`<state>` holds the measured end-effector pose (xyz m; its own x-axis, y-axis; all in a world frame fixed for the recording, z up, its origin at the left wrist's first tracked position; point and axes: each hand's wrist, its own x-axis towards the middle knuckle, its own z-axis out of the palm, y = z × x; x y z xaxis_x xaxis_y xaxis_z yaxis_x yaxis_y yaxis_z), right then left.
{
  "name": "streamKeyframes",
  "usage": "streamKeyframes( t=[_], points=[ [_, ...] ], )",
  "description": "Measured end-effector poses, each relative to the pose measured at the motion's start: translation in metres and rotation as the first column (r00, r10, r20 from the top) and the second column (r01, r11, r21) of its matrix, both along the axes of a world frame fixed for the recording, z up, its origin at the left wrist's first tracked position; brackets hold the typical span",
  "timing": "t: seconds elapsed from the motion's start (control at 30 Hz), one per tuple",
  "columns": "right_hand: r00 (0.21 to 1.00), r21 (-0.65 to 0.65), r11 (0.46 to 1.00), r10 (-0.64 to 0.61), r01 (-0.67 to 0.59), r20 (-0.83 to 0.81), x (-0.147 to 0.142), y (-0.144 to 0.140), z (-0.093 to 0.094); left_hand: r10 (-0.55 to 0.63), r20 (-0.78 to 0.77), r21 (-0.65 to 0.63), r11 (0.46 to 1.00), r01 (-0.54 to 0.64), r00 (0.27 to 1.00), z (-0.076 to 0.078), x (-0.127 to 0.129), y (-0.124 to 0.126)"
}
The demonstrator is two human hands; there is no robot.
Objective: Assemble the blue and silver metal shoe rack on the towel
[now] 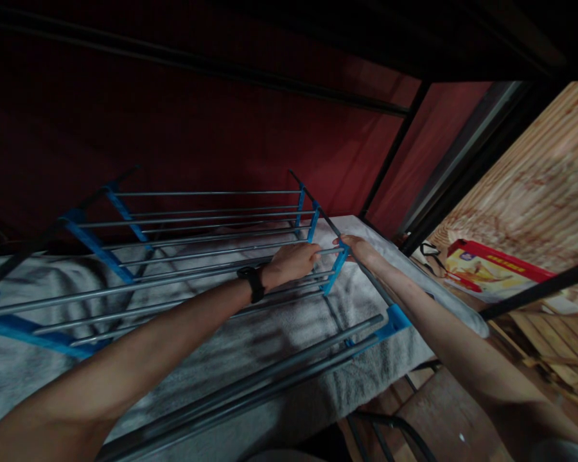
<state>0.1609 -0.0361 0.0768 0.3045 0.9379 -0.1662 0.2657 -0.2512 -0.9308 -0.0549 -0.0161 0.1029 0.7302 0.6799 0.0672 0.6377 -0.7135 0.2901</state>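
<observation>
A rack of grey metal tubes and blue plastic side brackets lies on its side over a grey blanket. My left hand, with a black watch on the wrist, is closed around one grey tube near its right end. That end meets a blue bracket on a dark side pole. My right hand grips this bracket from the right, its fingers partly hidden behind it. Closer to me, two thicker tubes run toward another blue bracket on the same pole.
The grey blanket covers the surface under the rack. Dark metal frame bars and a red wall panel stand behind. To the right are a red and yellow box and wooden slats. Below shows a dark curved metal bar.
</observation>
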Motion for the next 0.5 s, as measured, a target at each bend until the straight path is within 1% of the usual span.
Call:
streamKeyframes(
  t=[0.3, 0.5],
  points=[
    [1.000, -0.016, 1.000, 0.010, -0.010, 0.007, -0.0001, 0.0000, 0.0002, -0.035, -0.004, -0.002, 0.999, 0.035, 0.999, -0.0047, -0.0020, -0.0026],
    [1.000, -0.018, 1.000, -0.011, 0.011, 0.021, -0.0033, -0.0022, 0.0037, -0.027, -0.009, -0.032, 0.999, 0.027, 1.000, -0.0018, -0.0012, -0.0022]
  ],
)
